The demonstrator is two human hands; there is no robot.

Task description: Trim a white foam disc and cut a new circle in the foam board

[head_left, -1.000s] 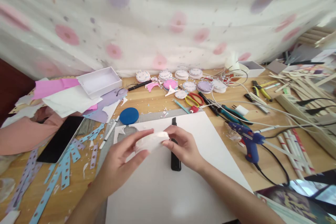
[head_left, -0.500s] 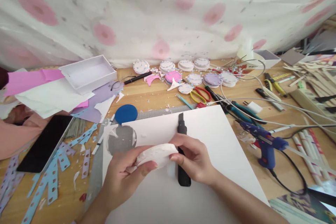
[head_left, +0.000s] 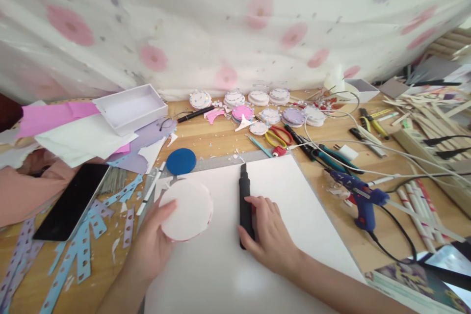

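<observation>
Head view: at 7 o'clock, the left hand [head_left: 152, 235] holds a round white disc [head_left: 187, 210], thumb on top. Near 6 o'clock, the right hand [head_left: 270, 233] has its thumb and a finger on the black cutter [head_left: 245, 208]; I can't tell if it grips. The cutter lies on a big white sheet [head_left: 235, 274]. A blue glue gun [head_left: 362, 196] is at 4 o'clock, a blue circle [head_left: 181, 161] at 8. Far off, little round stacks [head_left: 258, 97] sit around 12, by a flowery cloth [head_left: 228, 24].

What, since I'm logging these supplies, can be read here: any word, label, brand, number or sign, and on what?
Nothing is readable.
Red print on the white container: too blurred.
Pale markings on the blue hot glue gun: too small.
Black marks on the yellow strip: too small.
</observation>
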